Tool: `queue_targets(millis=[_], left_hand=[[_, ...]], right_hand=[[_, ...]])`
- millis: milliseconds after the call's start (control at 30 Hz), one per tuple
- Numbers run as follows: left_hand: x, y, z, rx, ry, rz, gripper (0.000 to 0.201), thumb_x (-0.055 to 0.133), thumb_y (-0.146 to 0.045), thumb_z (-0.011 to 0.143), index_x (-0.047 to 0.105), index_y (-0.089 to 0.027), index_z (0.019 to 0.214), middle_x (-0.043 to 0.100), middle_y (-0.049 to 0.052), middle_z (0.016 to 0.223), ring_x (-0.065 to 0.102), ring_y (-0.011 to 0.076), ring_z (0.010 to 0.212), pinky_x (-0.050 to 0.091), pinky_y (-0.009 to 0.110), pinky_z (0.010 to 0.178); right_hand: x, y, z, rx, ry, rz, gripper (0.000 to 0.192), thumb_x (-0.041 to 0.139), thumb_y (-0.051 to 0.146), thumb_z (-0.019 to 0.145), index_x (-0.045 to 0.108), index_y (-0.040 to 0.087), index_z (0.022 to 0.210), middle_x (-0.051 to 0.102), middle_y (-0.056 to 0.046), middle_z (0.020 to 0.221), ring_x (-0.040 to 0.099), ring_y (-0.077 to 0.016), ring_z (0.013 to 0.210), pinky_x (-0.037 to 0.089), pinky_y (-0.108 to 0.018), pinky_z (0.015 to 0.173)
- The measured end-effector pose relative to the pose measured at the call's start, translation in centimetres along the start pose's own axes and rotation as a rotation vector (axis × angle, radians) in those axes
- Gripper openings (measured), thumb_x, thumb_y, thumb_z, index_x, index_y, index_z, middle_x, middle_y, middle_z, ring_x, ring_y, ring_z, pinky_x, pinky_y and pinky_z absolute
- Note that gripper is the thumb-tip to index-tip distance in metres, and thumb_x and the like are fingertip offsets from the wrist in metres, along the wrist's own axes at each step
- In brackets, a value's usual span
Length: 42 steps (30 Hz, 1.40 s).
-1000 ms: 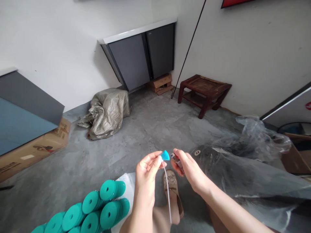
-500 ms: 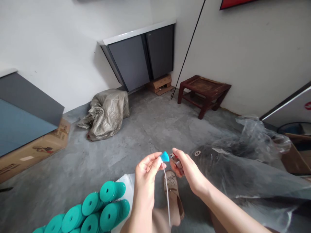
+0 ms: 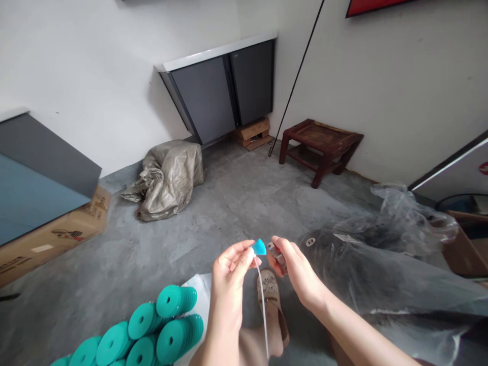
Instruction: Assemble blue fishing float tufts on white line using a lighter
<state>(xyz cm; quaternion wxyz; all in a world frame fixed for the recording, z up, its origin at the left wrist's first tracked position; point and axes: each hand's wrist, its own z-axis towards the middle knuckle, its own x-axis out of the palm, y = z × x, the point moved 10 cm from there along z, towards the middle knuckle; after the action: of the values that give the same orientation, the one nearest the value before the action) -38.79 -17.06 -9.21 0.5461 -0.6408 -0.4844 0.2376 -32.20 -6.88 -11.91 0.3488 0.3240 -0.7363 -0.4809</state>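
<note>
My left hand (image 3: 229, 267) pinches a small blue piece (image 3: 260, 247) between thumb and fingertips, and a thin clear strand (image 3: 262, 305) hangs down from it. Just to its right, my right hand (image 3: 295, 267) grips a small red and silver tool (image 3: 275, 252), whose tip sits close to the blue piece. Both hands are raised above my sandalled foot (image 3: 271, 300) on the grey floor.
Stacks of teal discs (image 3: 152, 330) lie at the lower left on white paper. A large plastic bag with dark contents (image 3: 366, 274) fills the right. Further off are a grey sack (image 3: 168, 175), a wooden stool (image 3: 318, 145), a grey cabinet (image 3: 224, 91) and a cardboard box (image 3: 53, 234).
</note>
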Motion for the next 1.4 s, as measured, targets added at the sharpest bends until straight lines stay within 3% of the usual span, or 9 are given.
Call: queue_targets(millis=[467, 667, 800, 900, 1033, 1233, 1400], left_hand=[[0.2, -0.1, -0.1, -0.016, 0.014, 0.015, 0.02, 0.071, -0.027, 0.066, 0.068, -0.013, 0.08, 0.066, 0.004, 0.072, 0.055, 0.0129, 0.063, 0.044, 0.025, 0.067], [1.8, 0.1, -0.6, -0.029, 0.153, 0.079, 0.008, 0.061, -0.022, 0.069, 0.065, -0.015, 0.071, 0.056, 0.0, 0.059, 0.047, 0.0108, 0.056, 0.037, 0.022, 0.058], [2.3, 0.5, -0.9, -0.053, 0.191, 0.143, 0.01, 0.059, -0.022, 0.07, 0.066, -0.016, 0.071, 0.052, -0.001, 0.055, 0.046, 0.0106, 0.051, 0.035, 0.022, 0.054], [2.7, 0.2, -1.0, -0.032, 0.219, 0.174, 0.015, 0.057, -0.028, 0.076, 0.065, -0.016, 0.07, 0.052, -0.001, 0.054, 0.046, 0.0106, 0.051, 0.034, 0.021, 0.052], [2.9, -0.7, -1.2, 0.074, 0.236, 0.342, 0.018, 0.057, -0.028, 0.078, 0.063, -0.016, 0.066, 0.057, 0.001, 0.056, 0.049, 0.0118, 0.053, 0.036, 0.021, 0.054], [1.3, -1.9, -1.0, 0.252, 0.022, 0.655, 0.015, 0.056, -0.027, 0.078, 0.064, -0.017, 0.07, 0.063, 0.003, 0.064, 0.053, 0.0148, 0.058, 0.04, 0.023, 0.056], [0.9, -2.4, -1.0, 0.315, -0.05, 0.738, 0.015, 0.055, -0.027, 0.077, 0.063, -0.017, 0.07, 0.061, 0.001, 0.063, 0.051, 0.0136, 0.057, 0.04, 0.023, 0.057]], right_hand=[[-0.1, 0.2, 0.0, 0.001, -0.024, 0.015, 0.049, 0.033, 0.05, 0.086, 0.033, 0.021, 0.046, 0.031, 0.004, 0.043, 0.028, -0.0115, 0.045, 0.022, -0.028, 0.049], [1.0, -1.0, 0.0, 0.158, 0.12, 0.274, 0.053, 0.035, 0.065, 0.08, 0.048, 0.019, 0.06, 0.041, 0.004, 0.049, 0.035, -0.0103, 0.046, 0.03, -0.024, 0.05], [2.0, -1.3, -0.3, 0.26, 0.228, 0.474, 0.046, 0.04, 0.062, 0.08, 0.053, 0.019, 0.073, 0.047, 0.003, 0.055, 0.04, -0.0102, 0.046, 0.034, -0.023, 0.046], [1.8, -1.2, -0.3, 0.285, 0.249, 0.48, 0.037, 0.046, 0.055, 0.081, 0.055, 0.019, 0.08, 0.048, 0.003, 0.06, 0.044, -0.011, 0.048, 0.036, -0.023, 0.043], [1.0, 0.1, -0.2, 0.138, 0.248, 0.293, 0.034, 0.05, 0.052, 0.081, 0.053, 0.019, 0.074, 0.044, 0.003, 0.064, 0.042, -0.0108, 0.056, 0.038, -0.023, 0.048], [1.3, 1.5, -0.7, -0.067, 0.264, -0.054, 0.031, 0.043, 0.048, 0.087, 0.05, 0.019, 0.077, 0.039, 0.003, 0.065, 0.036, -0.0109, 0.059, 0.033, -0.023, 0.054], [1.8, 2.3, -1.1, -0.181, 0.277, -0.168, 0.029, 0.036, 0.044, 0.091, 0.047, 0.019, 0.079, 0.041, 0.002, 0.072, 0.036, -0.0117, 0.065, 0.033, -0.024, 0.061]])
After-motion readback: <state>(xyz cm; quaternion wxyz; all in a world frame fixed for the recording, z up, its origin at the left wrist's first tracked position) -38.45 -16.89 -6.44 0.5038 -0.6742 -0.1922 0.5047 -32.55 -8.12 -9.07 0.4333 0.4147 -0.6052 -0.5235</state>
